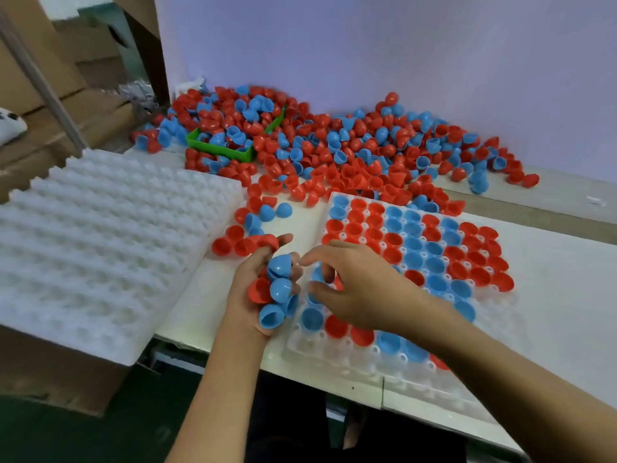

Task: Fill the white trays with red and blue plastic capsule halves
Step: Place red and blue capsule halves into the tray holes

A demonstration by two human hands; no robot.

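A white tray [374,365] lies in front of me, most of its cups holding red and blue capsule halves [414,243]. My left hand [257,282] holds a bunch of blue and red halves [278,290] against its palm at the tray's left edge. My right hand [354,289] hovers over the tray's left part with fingers curled; a blue half [319,274] shows under its fingers, and I cannot tell whether they pinch it. A big loose pile of red and blue halves [334,142] covers the table's far side.
A stack of white trays with no halves in them [100,235] sits to the left on a cardboard box. A green bin [220,147] stands half buried in the pile. A few loose halves [247,235] lie between the stack and the tray. A lilac wall backs the table.
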